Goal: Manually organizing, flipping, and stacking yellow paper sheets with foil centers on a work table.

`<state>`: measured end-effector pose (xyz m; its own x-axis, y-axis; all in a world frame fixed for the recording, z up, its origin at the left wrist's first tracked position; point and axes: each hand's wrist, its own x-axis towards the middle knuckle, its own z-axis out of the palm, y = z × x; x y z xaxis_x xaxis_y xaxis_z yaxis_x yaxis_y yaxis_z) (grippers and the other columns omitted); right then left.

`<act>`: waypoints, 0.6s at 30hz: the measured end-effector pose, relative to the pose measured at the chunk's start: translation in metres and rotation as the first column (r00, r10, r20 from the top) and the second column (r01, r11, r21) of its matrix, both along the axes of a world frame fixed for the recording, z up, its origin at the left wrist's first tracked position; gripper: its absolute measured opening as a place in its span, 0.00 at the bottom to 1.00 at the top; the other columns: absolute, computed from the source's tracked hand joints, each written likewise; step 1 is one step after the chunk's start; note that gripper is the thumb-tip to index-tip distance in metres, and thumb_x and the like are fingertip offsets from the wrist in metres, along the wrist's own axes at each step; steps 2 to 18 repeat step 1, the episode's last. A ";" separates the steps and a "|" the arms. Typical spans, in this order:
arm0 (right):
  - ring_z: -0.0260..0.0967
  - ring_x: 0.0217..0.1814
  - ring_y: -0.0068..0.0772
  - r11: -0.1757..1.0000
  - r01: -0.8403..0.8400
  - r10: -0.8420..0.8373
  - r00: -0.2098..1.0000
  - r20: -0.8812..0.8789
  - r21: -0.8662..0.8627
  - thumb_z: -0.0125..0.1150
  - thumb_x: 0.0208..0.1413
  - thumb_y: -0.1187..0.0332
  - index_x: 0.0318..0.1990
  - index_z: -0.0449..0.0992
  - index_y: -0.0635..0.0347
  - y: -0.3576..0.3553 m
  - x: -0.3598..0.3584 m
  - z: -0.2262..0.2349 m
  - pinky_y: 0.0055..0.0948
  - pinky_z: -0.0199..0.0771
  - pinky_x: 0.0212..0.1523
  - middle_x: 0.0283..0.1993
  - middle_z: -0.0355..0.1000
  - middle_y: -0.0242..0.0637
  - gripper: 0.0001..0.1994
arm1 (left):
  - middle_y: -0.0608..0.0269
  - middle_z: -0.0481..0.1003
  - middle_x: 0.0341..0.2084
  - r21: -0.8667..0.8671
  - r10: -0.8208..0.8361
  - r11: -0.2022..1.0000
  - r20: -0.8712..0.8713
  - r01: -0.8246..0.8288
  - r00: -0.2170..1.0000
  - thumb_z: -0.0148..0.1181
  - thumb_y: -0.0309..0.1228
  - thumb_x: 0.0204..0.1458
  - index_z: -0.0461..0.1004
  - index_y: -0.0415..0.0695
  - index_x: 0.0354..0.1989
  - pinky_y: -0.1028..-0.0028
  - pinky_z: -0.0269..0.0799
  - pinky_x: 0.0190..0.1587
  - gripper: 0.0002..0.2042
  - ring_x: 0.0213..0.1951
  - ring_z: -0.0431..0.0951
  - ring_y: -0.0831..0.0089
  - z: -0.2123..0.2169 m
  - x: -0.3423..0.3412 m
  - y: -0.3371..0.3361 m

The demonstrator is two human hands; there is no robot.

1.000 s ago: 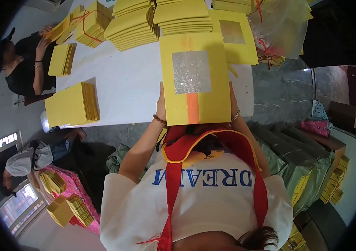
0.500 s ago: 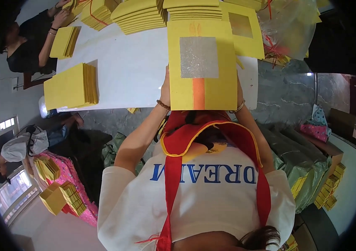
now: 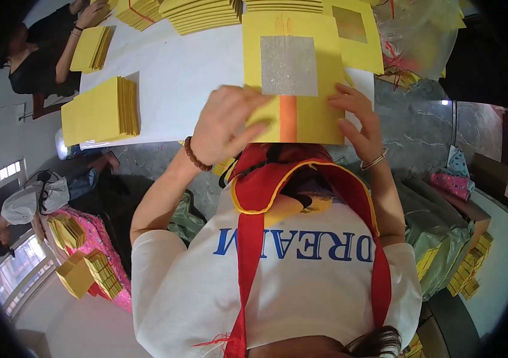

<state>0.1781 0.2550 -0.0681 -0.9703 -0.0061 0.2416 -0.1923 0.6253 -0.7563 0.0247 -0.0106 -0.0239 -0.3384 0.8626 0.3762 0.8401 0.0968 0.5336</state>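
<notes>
In front of me, at the table's near edge, lies yellow joss paper [image 3: 313,116] with a silver square and an orange stripe below it. How many sheets lie under the top one I cannot tell. My left hand [image 3: 223,124] is over its left edge, thumb and fingers apart and a little blurred, with nothing in them. At the right edge is my right hand [image 3: 361,122], its fingers spread and their tips at the paper's side. Just beyond, to the right, is another yellow sheet [image 3: 375,48] with a silver patch.
Folded yellow paper stacks [image 3: 200,17] line the white table's [image 3: 167,77] far side. Two more stacks stand left, one near [image 3: 96,116] and one farther [image 3: 90,51]. A clear plastic bag [image 3: 421,36] sits far right. A co-worker's hand [image 3: 90,13] handles yellow paper at the far left.
Both hands have come up from beside the joss paper and opened, the left one over its left edge. The paper sits slightly higher and farther right in view.
</notes>
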 end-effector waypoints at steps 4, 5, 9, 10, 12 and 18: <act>0.42 0.69 0.41 0.987 -0.097 0.089 0.993 0.072 0.129 0.52 0.54 0.55 0.61 0.56 0.52 0.000 -0.001 0.001 0.34 0.42 0.64 0.63 0.54 0.41 0.28 | 0.55 0.70 0.44 -0.141 -0.078 0.987 -0.030 0.073 0.997 0.62 0.35 0.43 0.70 0.45 0.47 0.67 0.61 0.49 0.21 0.45 0.68 0.58 0.012 0.006 0.001; 0.42 0.69 0.41 0.987 -0.097 0.089 0.993 0.072 0.129 0.52 0.54 0.55 0.61 0.56 0.52 0.000 -0.001 0.001 0.34 0.42 0.64 0.63 0.54 0.41 0.28 | 0.55 0.70 0.44 -0.141 -0.078 0.987 -0.030 0.073 0.997 0.62 0.35 0.43 0.70 0.45 0.47 0.67 0.61 0.49 0.21 0.45 0.68 0.58 0.012 0.006 0.001; 0.42 0.69 0.41 0.987 -0.097 0.089 0.993 0.072 0.129 0.52 0.54 0.55 0.61 0.56 0.52 0.000 -0.001 0.001 0.34 0.42 0.64 0.63 0.54 0.41 0.28 | 0.55 0.70 0.44 -0.141 -0.078 0.987 -0.030 0.073 0.997 0.62 0.35 0.43 0.70 0.45 0.47 0.67 0.61 0.49 0.21 0.45 0.68 0.58 0.012 0.006 0.001; 0.42 0.69 0.41 0.987 -0.097 0.089 0.993 0.072 0.129 0.52 0.54 0.55 0.61 0.56 0.52 0.000 -0.001 0.001 0.34 0.42 0.64 0.63 0.54 0.41 0.28 | 0.55 0.70 0.44 -0.141 -0.078 0.987 -0.030 0.073 0.997 0.62 0.35 0.43 0.70 0.45 0.47 0.67 0.61 0.49 0.21 0.45 0.68 0.58 0.012 0.006 0.001; 0.42 0.69 0.41 0.987 -0.097 0.089 0.993 0.072 0.129 0.52 0.54 0.55 0.61 0.56 0.52 0.000 -0.001 0.001 0.34 0.42 0.64 0.63 0.54 0.41 0.28 | 0.55 0.70 0.44 -0.141 -0.078 0.987 -0.030 0.073 0.997 0.62 0.35 0.43 0.70 0.45 0.47 0.67 0.61 0.49 0.21 0.45 0.68 0.58 0.012 0.006 0.001; 0.42 0.69 0.41 0.987 -0.097 0.089 0.993 0.072 0.129 0.52 0.54 0.55 0.61 0.56 0.52 0.000 -0.001 0.001 0.34 0.42 0.64 0.63 0.54 0.41 0.28 | 0.55 0.70 0.44 -0.141 -0.078 0.987 -0.030 0.073 0.997 0.62 0.35 0.43 0.70 0.45 0.47 0.67 0.61 0.49 0.21 0.45 0.68 0.58 0.012 0.006 0.001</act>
